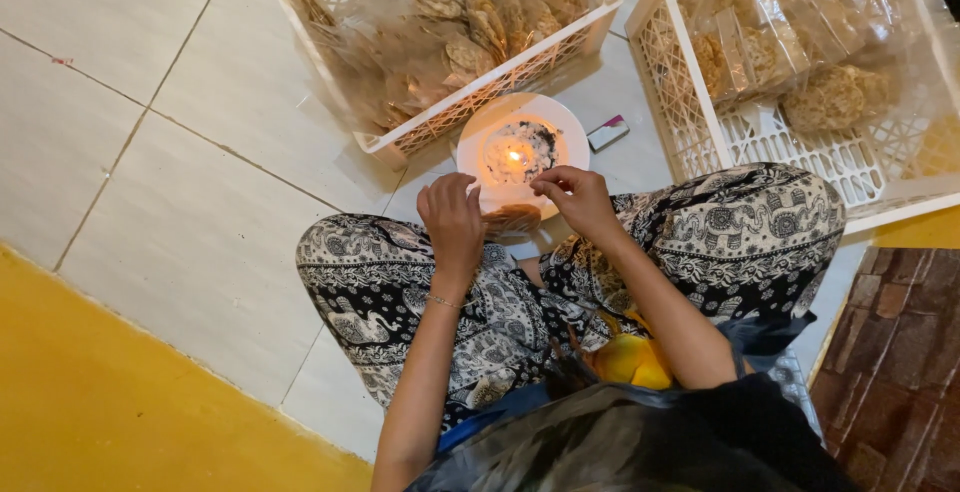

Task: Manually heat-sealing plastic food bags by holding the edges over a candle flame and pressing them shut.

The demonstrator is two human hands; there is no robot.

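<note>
- Left hand (452, 220): fingers curled in, gripping the left edge of a small clear packet of crackers (512, 220). Back of the hand faces the camera, so the fingertips are hidden. Thin bracelet (446, 302) on the wrist.
- Right hand (578, 199): thumb and fingertips pinched together on the packet's top right edge, knuckles up.
- Packet sits between the two hands, just below and touching the near rim of the plate in view; brown crackers show through the plastic. Can't tell whether the plastic edge reaches the flame.
- White plate (560, 120) is on the floor right ahead of the hands. A lit candle flame (514, 157) burns at its middle, ringed by dark soot and wax.
- Small lighter (608, 133), white and dark, lies on the tile just right of the plate, apart from it.
- Left white plastic crate (470, 102) is beyond the plate, tilted, full of clear bags of brown crackers. Its near corner is close to the plate.
- Right white plastic crate (680, 102) holds more bagged crackers (830, 97); part of its lattice bottom is bare. Its near edge is beside the person's right knee.
- Person sits cross-legged on the white tile floor (180, 202), in black-and-white patterned trousers (740, 232).
- Yellow floor strip (120, 412) at lower left, brown brick-pattern surface (900, 352) at lower right.
</note>
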